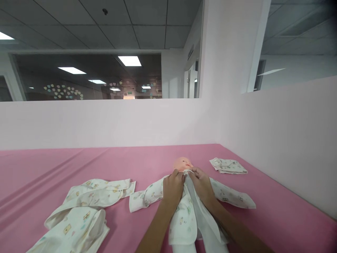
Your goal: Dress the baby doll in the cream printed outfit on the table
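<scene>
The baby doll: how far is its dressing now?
Done: the white printed cloth jacket is around the pale plastic baby doll, sleeves spread out. In hand: left hand and right hand pinch its front edges below the chin. Remaining: the lower front lies open; the loose printed garment and small folded printed cloth lie apart.

Table (pixel 65 165) w/ pink cloth fills the btm half of the frame, w/ long creases running diag. at left. Doll (pixel 183 163) lies face up just right of ctr, head toward the far edge, in a white printed top (pixel 147 195), sleeves spread flat to both sides. Small folded piece (pixel 228 166), same print, sits right of the doll's head, apart from it. Loose heap of baby clothes (pixel 86 200), same print, at lower left, v. close to the doll's sleeve; can't tell if touching.
</scene>
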Action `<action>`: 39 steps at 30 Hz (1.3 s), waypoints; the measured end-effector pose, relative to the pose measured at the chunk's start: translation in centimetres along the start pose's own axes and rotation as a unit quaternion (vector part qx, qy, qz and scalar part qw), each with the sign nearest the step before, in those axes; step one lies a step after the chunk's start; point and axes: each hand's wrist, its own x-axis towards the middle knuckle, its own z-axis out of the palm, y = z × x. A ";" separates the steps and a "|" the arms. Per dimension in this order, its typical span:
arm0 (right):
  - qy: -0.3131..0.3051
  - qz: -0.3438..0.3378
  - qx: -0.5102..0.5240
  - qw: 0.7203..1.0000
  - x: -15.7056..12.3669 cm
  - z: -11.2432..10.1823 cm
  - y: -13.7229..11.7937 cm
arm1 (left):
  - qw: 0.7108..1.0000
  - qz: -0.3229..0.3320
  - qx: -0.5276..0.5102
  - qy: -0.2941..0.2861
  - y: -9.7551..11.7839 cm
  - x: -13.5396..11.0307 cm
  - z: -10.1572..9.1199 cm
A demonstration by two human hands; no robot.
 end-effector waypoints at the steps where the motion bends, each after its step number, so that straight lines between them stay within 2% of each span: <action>1: -0.006 0.005 0.007 1.000 -0.1 0.0 -0.1 | 1.000 0.003 0.007 -0.003 0.0 0.0 0.0; 9: -0.005 -0.005 -0.032 0.999 -0.2 -0.1 -0.3 | 1.000 -0.022 -0.006 -0.012 0.1 -0.1 -0.2; 19: -0.045 -0.070 -0.159 0.984 -1.3 0.2 -1.6 | 0.998 -0.032 -0.062 0.003 0.0 -0.3 0.0; 22: -0.049 -0.082 -0.213 0.972 -1.8 0.5 -1.7 | 0.986 -0.069 -0.149 0.013 -0.3 -0.3 0.3; 26: -0.058 -0.095 -0.259 0.959 -2.3 0.5 -1.5 | 0.967 -0.110 -0.228 -0.005 -0.6 -0.2 0.4; 34: -0.089 -0.140 -0.266 0.949 -2.4 0.3 -1.3 | 0.940 -0.069 -0.329 -0.051 -1.5 -0.2 -0.5; 39: -0.099 -0.152 -0.299 0.937 -2.3 0.4 -1.0 | 0.920 -0.075 -0.379 -0.062 -1.7 -0.3 -0.7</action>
